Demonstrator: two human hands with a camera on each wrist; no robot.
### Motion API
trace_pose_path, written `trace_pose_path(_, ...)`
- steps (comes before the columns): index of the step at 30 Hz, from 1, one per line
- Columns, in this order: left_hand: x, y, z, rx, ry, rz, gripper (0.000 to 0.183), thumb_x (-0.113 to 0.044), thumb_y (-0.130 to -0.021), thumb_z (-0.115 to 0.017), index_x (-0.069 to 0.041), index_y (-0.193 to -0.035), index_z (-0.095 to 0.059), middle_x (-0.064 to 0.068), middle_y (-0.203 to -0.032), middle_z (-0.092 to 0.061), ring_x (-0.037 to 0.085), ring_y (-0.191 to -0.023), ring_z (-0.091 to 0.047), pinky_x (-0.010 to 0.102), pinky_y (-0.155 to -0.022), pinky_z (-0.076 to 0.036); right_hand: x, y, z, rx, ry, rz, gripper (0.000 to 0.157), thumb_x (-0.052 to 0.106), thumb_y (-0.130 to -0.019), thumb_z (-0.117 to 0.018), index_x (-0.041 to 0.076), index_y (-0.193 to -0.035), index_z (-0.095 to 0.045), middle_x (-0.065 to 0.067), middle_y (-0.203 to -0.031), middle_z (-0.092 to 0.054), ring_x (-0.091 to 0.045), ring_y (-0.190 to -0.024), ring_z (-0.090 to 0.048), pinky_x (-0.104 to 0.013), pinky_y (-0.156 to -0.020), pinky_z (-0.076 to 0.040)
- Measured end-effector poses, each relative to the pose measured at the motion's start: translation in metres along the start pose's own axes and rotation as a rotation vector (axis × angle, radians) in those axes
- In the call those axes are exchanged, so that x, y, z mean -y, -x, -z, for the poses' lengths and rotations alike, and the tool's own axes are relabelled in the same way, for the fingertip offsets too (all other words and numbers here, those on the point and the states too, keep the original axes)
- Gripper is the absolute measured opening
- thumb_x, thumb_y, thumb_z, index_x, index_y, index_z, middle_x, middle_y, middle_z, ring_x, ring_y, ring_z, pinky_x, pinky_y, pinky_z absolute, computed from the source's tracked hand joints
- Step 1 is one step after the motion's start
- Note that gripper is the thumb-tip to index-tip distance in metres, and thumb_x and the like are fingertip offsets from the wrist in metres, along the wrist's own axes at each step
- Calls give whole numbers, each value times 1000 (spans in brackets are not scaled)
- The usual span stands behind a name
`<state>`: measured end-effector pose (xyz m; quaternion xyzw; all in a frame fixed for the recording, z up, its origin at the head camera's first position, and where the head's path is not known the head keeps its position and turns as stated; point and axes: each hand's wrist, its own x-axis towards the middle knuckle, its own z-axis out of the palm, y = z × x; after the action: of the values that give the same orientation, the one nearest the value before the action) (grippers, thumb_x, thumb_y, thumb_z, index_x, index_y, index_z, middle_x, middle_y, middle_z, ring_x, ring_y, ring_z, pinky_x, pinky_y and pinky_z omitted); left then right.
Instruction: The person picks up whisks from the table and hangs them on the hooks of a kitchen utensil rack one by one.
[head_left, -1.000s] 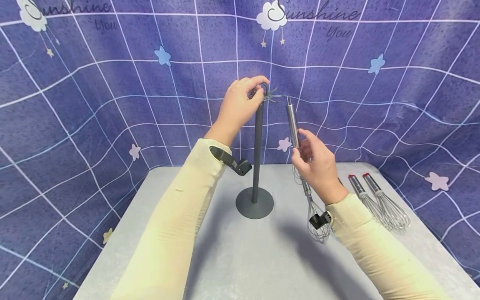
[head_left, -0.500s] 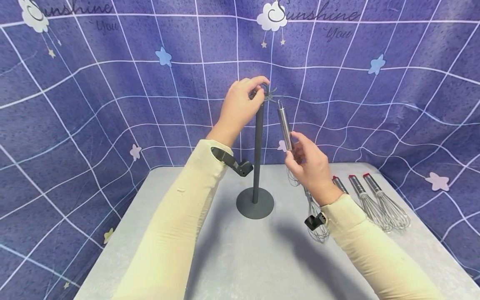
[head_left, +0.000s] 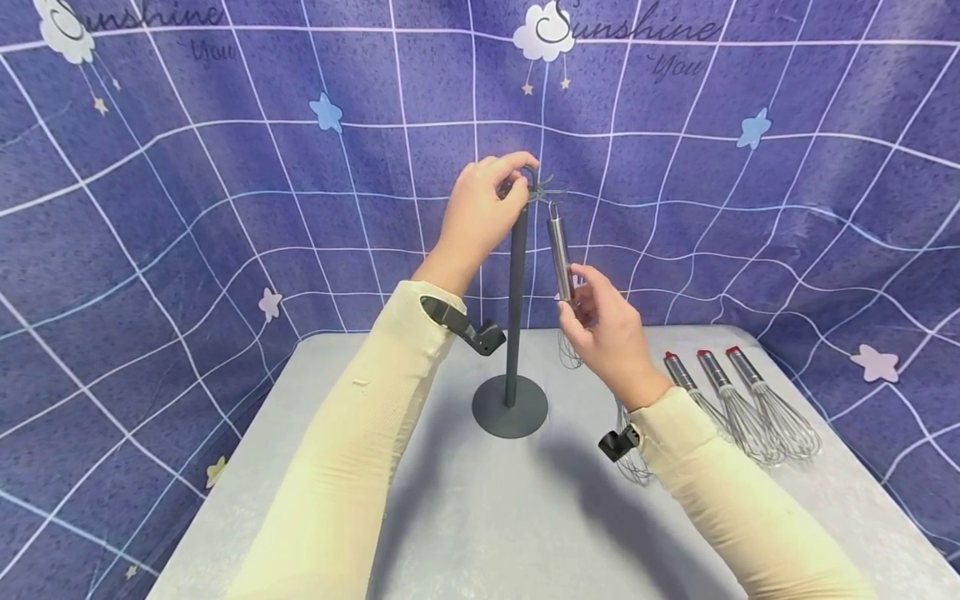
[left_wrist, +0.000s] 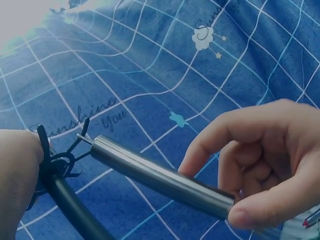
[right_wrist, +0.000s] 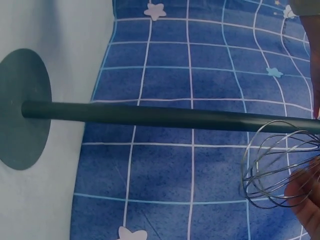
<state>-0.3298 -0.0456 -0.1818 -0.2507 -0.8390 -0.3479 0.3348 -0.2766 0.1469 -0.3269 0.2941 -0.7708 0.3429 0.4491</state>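
My left hand (head_left: 480,196) grips the top of a dark grey hook stand (head_left: 516,308), thumb and forefinger around its upper loop. Thin hooks spread from the stand's head beside those fingers. With thumb and fingertips my right hand (head_left: 606,325) pinches the lower handle of a steel whisk (head_left: 558,258), held upright with a slight tilt. The whisk's hanging loop overlaps a hook tip in the left wrist view, where its shiny handle (left_wrist: 160,175) slants down to the right hand. Its wire balloon (right_wrist: 275,170) hangs below that hand, beside the pole in the right wrist view.
Several whisks lie on the grey table (head_left: 465,517) at the right, among them one with a red end (head_left: 742,367). Another whisk's wires (head_left: 633,467) are partly hidden by the right wrist. A patterned blue cloth (head_left: 420,75) rises behind the table.
My right hand has carried the whisk leftward, bringing its loop from outside the hooks to a hook tip. More of the whisks on the table shows now. The left hand stays put.
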Motion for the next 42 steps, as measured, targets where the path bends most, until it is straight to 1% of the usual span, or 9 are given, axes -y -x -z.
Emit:
trace_pose_path(7, 0, 2, -3, -18, 25, 23, 26, -21, -99, -59, -21, -121, -73, -4, -89, -59, 19, -86, -47, 29, -76, -37, 4, 0, -2, 37, -33, -77, 53, 7, -90, -74, 5, -136, -49, -10, -90, -68, -19, -71, -64, -35, -63, -54)
trace_pose_path(11, -2, 2, -2, -6, 39, 38, 25, -21, -98, -60, -19, -120, -72, -3, -92, -61, 17, -89, -50, 28, -81, -38, 5, 0, -3, 43, -2, -90, 53, 9, -90, -75, 6, -136, -48, -10, -90, -68, -19, -70, -65, -35, -62, -54)
trace_pose_path(15, -6, 0, 3, 66, 60, 77, 26, -21, -99, -59, -19, -123, -70, -3, -98, -63, 13, -94, -54, 28, -86, -42, 4, 0, -4, 37, 32, -87, 54, 11, -90, -76, 7, -136, -48, -9, -92, -69, -22, -71, -66, -37, -63, -55)
trace_pose_path(21, -11, -6, 13, 178, 84, 143, 29, -23, -100, -57, -21, -127, -68, -4, -107, -69, 12, -112, -63, 31, -95, -46, 0, 2, -2, 25, 49, -114, 56, 13, -88, -77, 6, -136, -48, -9, -99, -68, -25, -85, -69, -41, -72, -57)
trace_pose_path(24, -11, -11, 20, 230, 89, 168, 28, -25, -101, -58, -22, -126, -69, -4, -114, -72, 12, -114, -63, 32, -95, -47, -2, 5, -1, 24, 40, -133, 56, 14, -88, -77, 6, -136, -49, -9, -102, -68, -26, -89, -69, -42, -75, -57)
trace_pose_path(29, -6, -22, 32, 320, 107, 179, 27, -26, -101, -58, -20, -124, -71, 1, -118, -72, 13, -106, -63, 33, -91, -47, -5, 9, 1, 20, 24, -147, 56, 14, -88, -76, 6, -136, -49, -9, -102, -67, -25, -89, -69, -42, -76, -57)
trace_pose_path(31, -2, -25, 34, 335, 140, 178, 26, -25, -101, -58, -17, -123, -71, 2, -113, -73, 13, -100, -63, 31, -87, -47, -5, 10, 2, 20, 23, -149, 55, 15, -88, -76, 6, -136, -49, -9, -102, -67, -24, -89, -68, -43, -77, -57)
trace_pose_path(38, 5, -28, 34, 328, 244, 155, 24, -20, -100, -60, -12, -118, -73, 2, -89, -68, 14, -80, -56, 28, -73, -44, -9, 16, 5, 11, 16, -177, 53, 14, -89, -74, 5, -135, -50, -8, -103, -66, -25, -92, -66, -42, -80, -56)
trace_pose_path(42, 5, -30, 33, 328, 262, 141, 24, -17, -98, -61, -10, -118, -73, 2, -90, -69, 13, -80, -57, 27, -73, -45, -12, 21, 7, 5, 21, -188, 52, 14, -89, -75, 7, -135, -51, -7, -102, -66, -24, -93, -66, -41, -82, -56)
